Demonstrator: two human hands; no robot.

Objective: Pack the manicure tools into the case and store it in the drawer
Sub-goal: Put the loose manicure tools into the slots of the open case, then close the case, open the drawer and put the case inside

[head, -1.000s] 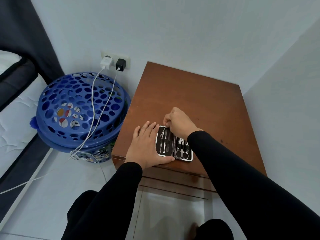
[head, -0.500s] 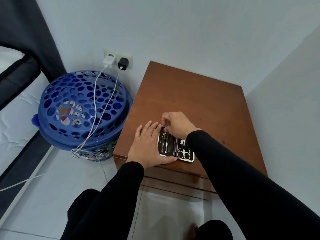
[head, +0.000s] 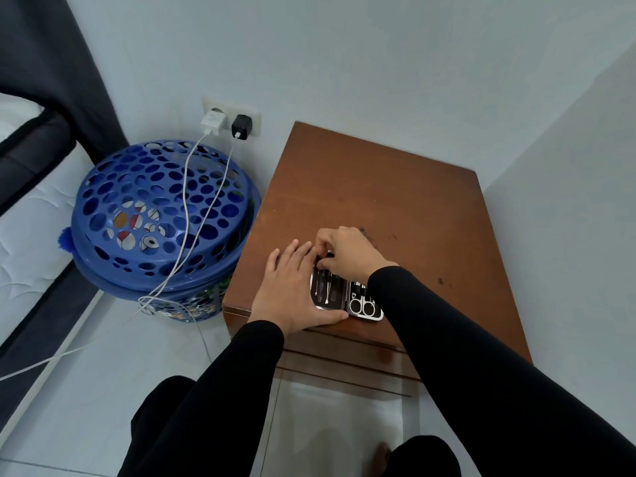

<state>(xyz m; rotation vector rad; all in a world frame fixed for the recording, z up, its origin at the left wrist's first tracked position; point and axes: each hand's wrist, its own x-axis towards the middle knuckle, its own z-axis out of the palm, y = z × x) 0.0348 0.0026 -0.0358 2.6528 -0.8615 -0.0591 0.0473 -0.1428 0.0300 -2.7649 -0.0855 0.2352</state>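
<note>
A small manicure case (head: 347,297) lies open and flat near the front edge of the brown wooden nightstand (head: 395,208). Thin metal tools sit in its left half and scissors (head: 361,306) in its right half. My left hand (head: 292,290) lies flat with spread fingers on the case's left edge, thumb along its front. My right hand (head: 347,253) is curled over the top of the left half, fingertips pinched on the upper end of a thin tool; the tool's tip is hidden. Drawer fronts (head: 344,356) show below the top, shut.
A blue perforated laundry basket (head: 155,218) stands left of the nightstand, with two charger cables (head: 192,215) draped over it from a wall socket (head: 230,118). A bed with a dark frame (head: 31,187) is at far left. White walls close in behind and on the right.
My right hand has come down from holding a thin tool above the case to pressing at the top of the left half. My left hand stays on the case.
</note>
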